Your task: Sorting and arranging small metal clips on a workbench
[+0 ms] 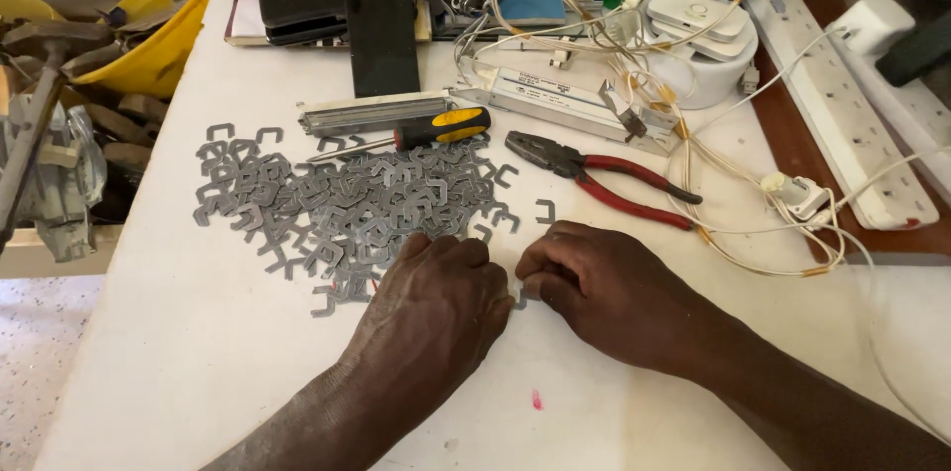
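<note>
Nearest the camera, two bare forearms are laid across the white desk (178,352), and a small pink speck (536,399) is seen on the surface between them. The left hand (436,308) is curled palm down at the near edge of a heap of grey metal clips (347,204); its grip is closed in a loose fist, and what lies under the fingers cannot be told. The right hand (599,288) is set just beside it, the knuckles almost touching. Its grip is pinched shut on a small grey clip (519,299), of which only a corner is seen between the two hands.

Beyond the hands, the clips are spread flat over the middle of the desk, with one stray clip (546,210) lying apart to the right. Red-handled pliers (604,179) are laid just past the right hand. A screwdriver with a black and yellow handle (426,131) is rested on the far edge of the heap, beside a long grey metal housing (371,114). Farther back, tangled white wires (634,55), a white power strip (842,104) and a black case (381,25) are found, and a yellow helmet (163,30) is seen off the desk at the far left.
</note>
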